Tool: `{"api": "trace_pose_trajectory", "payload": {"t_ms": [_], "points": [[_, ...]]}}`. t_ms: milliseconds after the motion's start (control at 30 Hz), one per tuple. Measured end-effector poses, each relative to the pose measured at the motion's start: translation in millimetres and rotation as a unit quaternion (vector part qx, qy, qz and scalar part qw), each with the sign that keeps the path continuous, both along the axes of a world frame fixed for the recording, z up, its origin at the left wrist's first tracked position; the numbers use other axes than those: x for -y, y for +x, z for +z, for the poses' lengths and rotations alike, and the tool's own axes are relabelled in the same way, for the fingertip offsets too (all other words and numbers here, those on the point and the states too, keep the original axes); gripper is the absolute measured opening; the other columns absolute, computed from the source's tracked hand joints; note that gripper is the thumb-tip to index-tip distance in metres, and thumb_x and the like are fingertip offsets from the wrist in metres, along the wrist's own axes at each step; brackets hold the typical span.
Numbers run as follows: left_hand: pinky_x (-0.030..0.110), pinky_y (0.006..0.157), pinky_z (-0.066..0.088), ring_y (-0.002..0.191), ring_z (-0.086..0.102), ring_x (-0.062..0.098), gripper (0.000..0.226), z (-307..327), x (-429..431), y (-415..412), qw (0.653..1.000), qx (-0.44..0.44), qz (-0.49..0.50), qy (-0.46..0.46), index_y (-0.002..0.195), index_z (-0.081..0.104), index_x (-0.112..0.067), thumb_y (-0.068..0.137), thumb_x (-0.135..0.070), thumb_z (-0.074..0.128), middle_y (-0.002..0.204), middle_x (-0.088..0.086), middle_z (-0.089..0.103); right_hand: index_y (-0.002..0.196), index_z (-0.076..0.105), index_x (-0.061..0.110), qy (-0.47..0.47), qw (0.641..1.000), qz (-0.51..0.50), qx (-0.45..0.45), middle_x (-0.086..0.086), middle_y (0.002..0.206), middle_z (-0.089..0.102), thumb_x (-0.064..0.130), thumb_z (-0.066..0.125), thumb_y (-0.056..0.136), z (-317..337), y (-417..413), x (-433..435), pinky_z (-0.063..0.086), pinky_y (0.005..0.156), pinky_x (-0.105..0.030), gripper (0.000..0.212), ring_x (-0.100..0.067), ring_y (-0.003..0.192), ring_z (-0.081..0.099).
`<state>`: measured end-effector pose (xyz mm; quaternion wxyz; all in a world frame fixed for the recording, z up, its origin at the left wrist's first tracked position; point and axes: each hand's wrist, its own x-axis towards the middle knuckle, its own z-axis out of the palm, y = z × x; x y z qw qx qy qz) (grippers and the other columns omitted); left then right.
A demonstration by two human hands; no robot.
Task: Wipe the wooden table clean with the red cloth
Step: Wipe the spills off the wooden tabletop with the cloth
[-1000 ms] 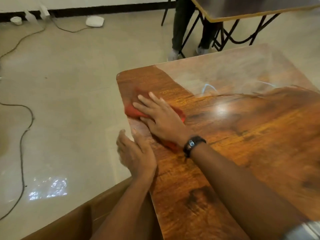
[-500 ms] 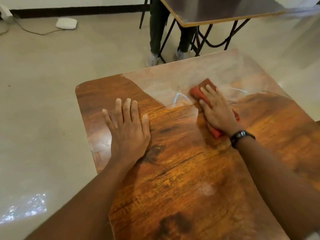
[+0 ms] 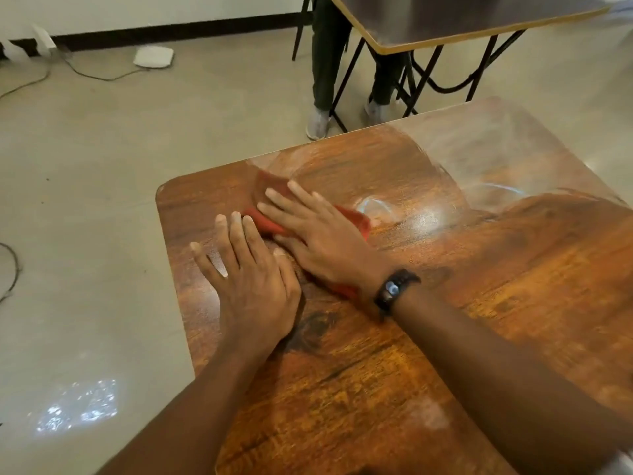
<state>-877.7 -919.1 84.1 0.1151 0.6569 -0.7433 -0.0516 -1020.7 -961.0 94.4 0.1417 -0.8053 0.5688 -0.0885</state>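
Observation:
The glossy wooden table fills the lower right of the head view. The red cloth lies flat near the table's far left corner, mostly hidden under my right hand, which presses on it with fingers spread. A black watch sits on that wrist. My left hand lies flat on the bare wood just beside the cloth, fingers apart, holding nothing. A hazy pale film with smear marks covers the far right part of the tabletop.
Another table on black metal legs stands just beyond, and a person's legs are beside it. Cables and a white device lie on the tiled floor at the left. The table's left edge drops to open floor.
My right hand has slid the cloth leftward from the table's far middle to near the far left corner, close to my left hand. The left hand stays flat on the wood.

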Motion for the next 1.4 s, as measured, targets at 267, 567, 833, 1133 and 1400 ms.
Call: {"api": "trace_pose_trajectory", "payload": {"t_ms": [267,567,833,1133,1400], "points": [[0.066,0.119,0.001,0.154,0.011,0.035,0.068,-1,0,0,1.0,0.003,-0.016,-0.003,0.154,0.022,0.003,0.097,-0.034,0.024,0.162,0.021,0.022,0.158,0.014,0.032,0.023,0.965,-0.259,-0.014,0.007,0.166,0.006,0.047,0.025,0.106,5,-99,-18,0.005,0.124,-0.05,0.055,-0.02,0.154,-0.004],[0.065,0.12,0.003,0.153,0.009,0.037,0.069,1,-1,0,1.0,0.016,-0.001,0.016,0.154,0.019,0.006,0.098,-0.035,0.023,0.162,0.024,0.02,0.155,0.021,0.036,-0.012,0.992,-0.126,-0.016,0.01,0.165,0.013,0.047,0.029,0.104,-5,-53,28,0.001,0.123,-0.049,0.053,-0.017,0.153,0.003],[0.066,0.119,0.006,0.154,0.007,0.039,0.069,-6,-1,1,1.0,0.015,0.017,0.001,0.153,0.014,0.009,0.099,-0.033,0.022,0.163,0.028,0.013,0.156,0.025,0.031,-0.003,0.995,-0.1,-0.007,0.003,0.166,0.016,0.043,0.031,0.105,-1,24,83,0.001,0.124,-0.049,0.052,-0.025,0.154,0.002],[0.068,0.118,0.007,0.154,0.008,0.036,0.069,-9,2,-2,1.0,0.008,0.001,-0.008,0.154,0.017,0.004,0.098,-0.035,0.019,0.164,0.022,0.016,0.155,0.026,0.032,-0.018,0.977,-0.214,0.003,0.006,0.165,0.017,0.043,0.035,0.104,-7,-98,31,0.008,0.123,-0.052,0.053,-0.024,0.153,0.009],[0.07,0.116,-0.008,0.156,-0.004,0.022,0.062,6,-1,-1,0.995,0.008,-0.085,0.045,0.159,0.015,-0.026,0.098,-0.036,0.014,0.168,-0.009,0.01,0.155,0.028,0.03,-0.031,0.982,-0.187,-0.008,0.002,0.165,0.019,0.038,0.036,0.104,-4,-75,32,0.008,0.123,-0.048,0.052,-0.027,0.153,0.007]]}}
